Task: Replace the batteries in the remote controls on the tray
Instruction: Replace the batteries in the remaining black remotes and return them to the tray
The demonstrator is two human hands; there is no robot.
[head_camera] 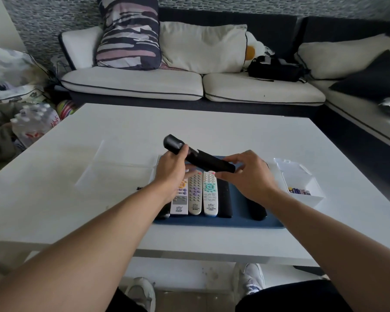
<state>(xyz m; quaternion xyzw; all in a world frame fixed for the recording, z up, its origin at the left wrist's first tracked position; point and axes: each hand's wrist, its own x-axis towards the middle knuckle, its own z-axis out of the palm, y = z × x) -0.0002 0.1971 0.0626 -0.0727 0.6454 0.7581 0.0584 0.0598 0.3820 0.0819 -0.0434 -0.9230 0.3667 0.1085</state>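
Holding one black remote (198, 157) above the blue tray (241, 218): your left hand (170, 170) is gripping its far end, your right hand (250, 174) is pinching its near end. Below your grip, remaining remotes (195, 194) are lying side by side.

One black remote (203, 159) is held up at frame centre, six more lie below it on one blue tray (241, 218), and two clear boxes flank the tray: one at left (113, 167), one at right (302, 183).

White table (81, 199), cushioned corner sofa (133, 83), seemingly mosaic-patterned wall (54, 16).
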